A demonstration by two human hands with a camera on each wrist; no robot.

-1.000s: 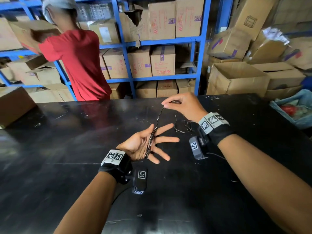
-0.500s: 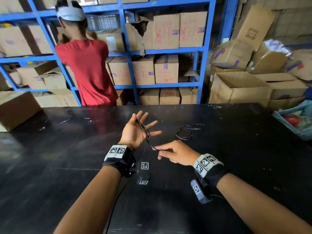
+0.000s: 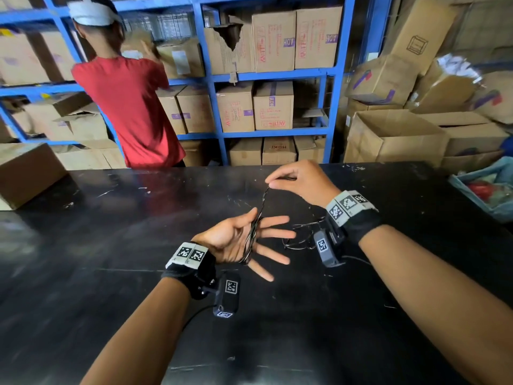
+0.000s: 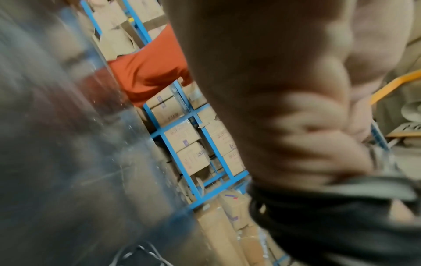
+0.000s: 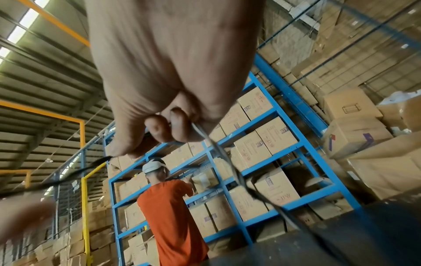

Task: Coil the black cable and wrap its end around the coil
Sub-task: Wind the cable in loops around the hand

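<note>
Black cable (image 3: 254, 232) lies in loops across the left hand (image 3: 238, 241), fingers spread flat as a winding form. Farther right, the right hand (image 3: 301, 180) pinches the strand taut; remaining slack seemingly rests on the table (image 3: 111, 273).

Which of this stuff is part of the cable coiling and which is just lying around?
Job:
- cable, loops over the open left hand
- right hand, pinching the cable
- loose cable on the table

Lying about:
- boxes on shelving
- open box
- blue tub
</note>
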